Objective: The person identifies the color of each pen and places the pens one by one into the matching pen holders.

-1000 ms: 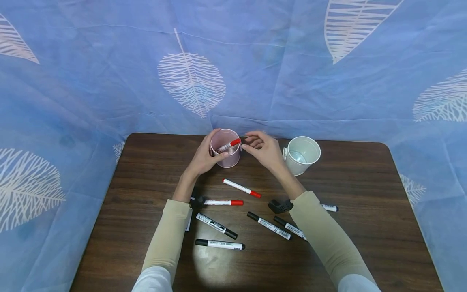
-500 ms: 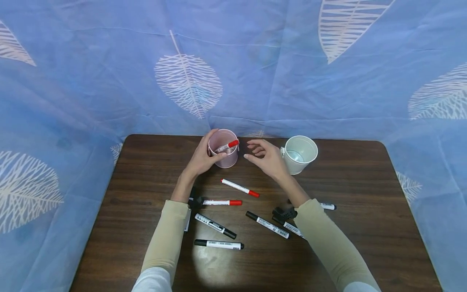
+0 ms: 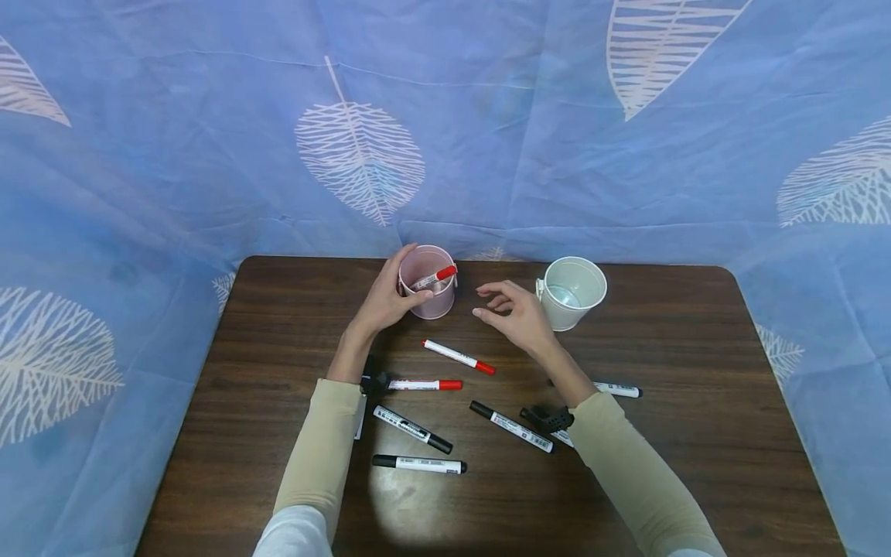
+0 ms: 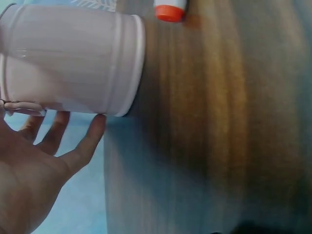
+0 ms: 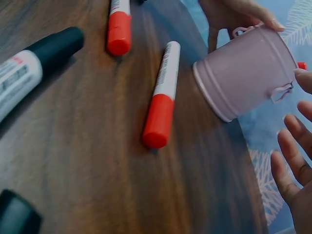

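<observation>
A small pink bucket [image 3: 440, 307] stands at the back of the table, with a red-capped marker [image 3: 435, 277] leaning inside it. My left hand [image 3: 384, 303] holds the bucket at its left side, thumb across the front and fingers behind; the left wrist view shows its fingertips against the wall [image 4: 73, 63]. My right hand [image 3: 522, 317] hovers between the pink bucket and a pale green bucket [image 3: 572, 311], its fingers loosely bent around nothing. In the right wrist view those fingers are apart from the pink bucket [image 5: 243, 73].
Two red-capped markers [image 3: 459, 357] lie in front of the pink bucket, one partly behind my left wrist. Several black-capped markers [image 3: 511, 427] are spread nearer on the brown table [image 3: 278, 348]. My right forearm covers parts of some. A blue leaf-print cloth [image 3: 487, 155] hangs behind.
My right hand has moved away from the pink bucket's right side, drawing back toward the right and nearer to me. The left hand keeps its hold on the bucket.
</observation>
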The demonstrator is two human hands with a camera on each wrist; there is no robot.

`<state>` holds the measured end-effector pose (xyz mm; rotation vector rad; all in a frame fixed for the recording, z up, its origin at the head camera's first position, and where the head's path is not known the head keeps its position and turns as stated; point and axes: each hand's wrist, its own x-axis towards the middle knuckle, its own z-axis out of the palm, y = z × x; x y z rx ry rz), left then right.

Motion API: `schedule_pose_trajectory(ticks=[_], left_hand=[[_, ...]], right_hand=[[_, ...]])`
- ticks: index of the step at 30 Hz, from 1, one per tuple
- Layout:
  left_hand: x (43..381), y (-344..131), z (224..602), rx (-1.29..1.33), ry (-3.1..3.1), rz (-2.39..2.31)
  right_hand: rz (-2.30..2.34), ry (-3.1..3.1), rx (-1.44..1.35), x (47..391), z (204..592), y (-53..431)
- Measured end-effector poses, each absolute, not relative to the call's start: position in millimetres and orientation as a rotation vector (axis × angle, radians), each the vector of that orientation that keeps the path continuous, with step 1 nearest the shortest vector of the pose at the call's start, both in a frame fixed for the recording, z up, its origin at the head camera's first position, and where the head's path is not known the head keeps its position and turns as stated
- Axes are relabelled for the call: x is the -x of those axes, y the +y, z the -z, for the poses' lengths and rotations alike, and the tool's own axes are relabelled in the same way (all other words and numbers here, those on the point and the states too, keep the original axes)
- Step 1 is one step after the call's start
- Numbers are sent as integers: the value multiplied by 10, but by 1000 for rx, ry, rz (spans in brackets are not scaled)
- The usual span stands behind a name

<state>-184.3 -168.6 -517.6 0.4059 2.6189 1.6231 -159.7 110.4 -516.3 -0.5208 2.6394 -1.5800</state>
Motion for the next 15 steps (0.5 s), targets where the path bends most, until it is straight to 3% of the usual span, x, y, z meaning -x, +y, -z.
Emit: schedule_pose_trajectory(ticks=[15], left_hand=[[1876,-1694,5043,-410,2652,-1478]], right_hand=[[1515,2616,559,1462,5302,1223]])
